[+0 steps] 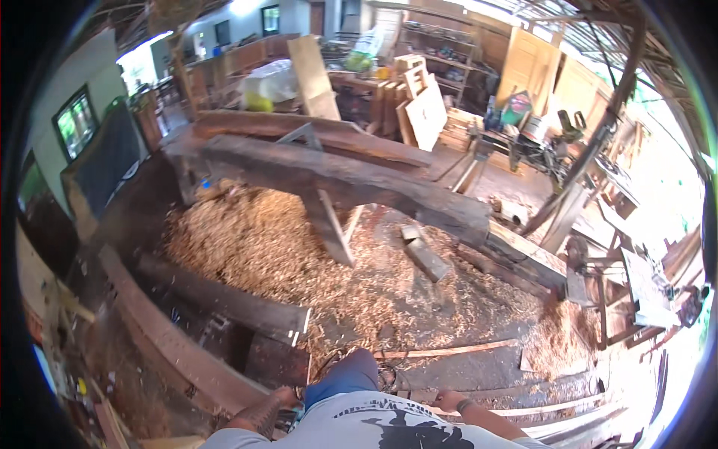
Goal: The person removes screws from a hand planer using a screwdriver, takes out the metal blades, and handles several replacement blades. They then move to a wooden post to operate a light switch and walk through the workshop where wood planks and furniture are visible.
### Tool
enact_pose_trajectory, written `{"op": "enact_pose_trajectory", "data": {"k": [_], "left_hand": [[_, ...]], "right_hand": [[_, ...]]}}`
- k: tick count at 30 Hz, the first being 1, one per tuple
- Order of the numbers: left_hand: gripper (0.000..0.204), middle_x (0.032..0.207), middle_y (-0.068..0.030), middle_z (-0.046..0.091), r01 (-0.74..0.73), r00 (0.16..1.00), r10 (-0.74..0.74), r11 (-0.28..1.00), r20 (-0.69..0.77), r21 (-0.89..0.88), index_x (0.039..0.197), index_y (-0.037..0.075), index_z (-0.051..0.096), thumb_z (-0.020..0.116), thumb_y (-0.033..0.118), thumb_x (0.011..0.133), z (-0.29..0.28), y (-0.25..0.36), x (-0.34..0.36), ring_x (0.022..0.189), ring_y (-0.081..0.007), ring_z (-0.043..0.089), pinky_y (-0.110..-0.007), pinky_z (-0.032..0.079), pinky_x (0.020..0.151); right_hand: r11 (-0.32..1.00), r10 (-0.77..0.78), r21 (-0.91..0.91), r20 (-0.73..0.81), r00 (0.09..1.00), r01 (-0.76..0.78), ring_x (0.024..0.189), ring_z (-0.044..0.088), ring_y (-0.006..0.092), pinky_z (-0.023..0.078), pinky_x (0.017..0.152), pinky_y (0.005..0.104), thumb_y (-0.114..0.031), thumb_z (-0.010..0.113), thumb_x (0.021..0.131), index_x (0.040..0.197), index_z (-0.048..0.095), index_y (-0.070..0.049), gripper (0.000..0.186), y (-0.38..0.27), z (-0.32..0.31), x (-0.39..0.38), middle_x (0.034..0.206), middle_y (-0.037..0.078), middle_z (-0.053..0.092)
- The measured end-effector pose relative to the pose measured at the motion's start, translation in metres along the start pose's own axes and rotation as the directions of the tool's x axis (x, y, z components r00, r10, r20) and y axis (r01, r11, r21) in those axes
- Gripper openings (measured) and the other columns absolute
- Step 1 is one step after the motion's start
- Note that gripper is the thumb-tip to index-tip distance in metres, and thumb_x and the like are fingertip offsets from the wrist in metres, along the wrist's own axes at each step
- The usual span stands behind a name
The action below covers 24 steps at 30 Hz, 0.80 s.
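Note:
My left hand (286, 397) hangs low beside my blue shorts (344, 378), close to the near end of a long reddish-brown plank (176, 348). Its fingers are too small and blurred to read. On the other side, my right hand (449, 401) is held out from my body, with a dark band on the wrist; how its fingers lie is not clear. Pale wood strips (557, 405) lie on the ground just past it. Neither hand shows a thing held in it. Ahead, a thick dark timber beam (344, 173) spans the workspace, with a slanting wooden leg (327, 228) beneath it.
Wood shavings (254, 236) cover the floor ahead. Short wood blocks (428, 260) lie among them. A dark timber (224, 295) lies at the left, and a thin strip (449, 350) crosses the floor before my feet. A slanted post (580, 176) stands right.

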<state>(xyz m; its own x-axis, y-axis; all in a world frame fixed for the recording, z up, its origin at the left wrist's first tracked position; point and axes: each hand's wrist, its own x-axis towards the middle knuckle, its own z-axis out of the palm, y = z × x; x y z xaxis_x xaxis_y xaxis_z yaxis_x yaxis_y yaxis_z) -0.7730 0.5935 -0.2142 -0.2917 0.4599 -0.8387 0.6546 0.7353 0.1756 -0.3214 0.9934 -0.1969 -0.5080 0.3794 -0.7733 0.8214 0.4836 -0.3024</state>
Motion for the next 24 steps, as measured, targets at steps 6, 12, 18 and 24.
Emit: {"op": "enact_pose_trajectory", "data": {"k": [6,12,18,24], "left_hand": [[0.039,0.108,-0.0141,0.078,-0.432,0.894,0.427,0.746,0.132,0.507,0.109,0.013,0.080,0.072,0.044,0.086,-0.067,0.038,0.108,0.098,-0.0338,0.074,-0.045,0.058,0.090],[0.037,0.106,-0.0108,0.078,-0.468,0.878,0.469,0.792,0.101,0.393,0.107,0.015,0.082,0.069,0.045,0.088,-0.208,0.118,0.173,0.100,-0.0283,0.075,-0.043,0.058,0.089],[0.032,0.098,-0.0076,0.080,-0.252,0.956,0.244,0.967,0.163,0.032,0.100,0.018,0.085,0.078,0.041,0.079,-0.310,0.178,0.266,0.081,-0.0222,0.076,-0.039,0.060,0.078],[0.029,0.087,-0.0087,0.079,-0.337,0.941,0.336,0.938,0.032,0.079,0.099,0.018,0.084,0.078,0.037,0.077,-0.404,0.254,0.303,0.076,-0.0223,0.075,-0.040,0.059,0.071]], "right_hand": [[0.987,0.051,0.151,-0.036,0.998,-0.045,0.108,0.071,0.0377,0.054,0.096,0.0469,-0.062,0.068,0.089,0.114,0.078,-0.008,0.060,0.038,-0.014,0.002,0.112,0.020,0.076],[0.993,0.111,0.038,0.094,0.989,-0.115,0.115,0.068,0.0401,0.053,0.100,0.0480,-0.065,0.059,0.093,0.120,0.076,-0.010,0.063,0.078,-0.054,0.038,0.119,0.021,0.074],[0.967,0.175,0.198,-0.047,0.983,-0.162,0.099,0.074,0.0358,0.056,0.091,0.0479,-0.063,0.062,0.092,0.117,0.076,-0.012,0.059,0.071,-0.177,0.090,0.107,0.017,0.077],[0.783,0.377,0.579,-0.149,0.914,-0.228,0.097,0.075,0.0329,0.057,0.089,0.0451,-0.061,0.069,0.090,0.118,0.073,-0.009,0.059,0.013,-0.302,0.110,0.103,0.016,0.078]]}}
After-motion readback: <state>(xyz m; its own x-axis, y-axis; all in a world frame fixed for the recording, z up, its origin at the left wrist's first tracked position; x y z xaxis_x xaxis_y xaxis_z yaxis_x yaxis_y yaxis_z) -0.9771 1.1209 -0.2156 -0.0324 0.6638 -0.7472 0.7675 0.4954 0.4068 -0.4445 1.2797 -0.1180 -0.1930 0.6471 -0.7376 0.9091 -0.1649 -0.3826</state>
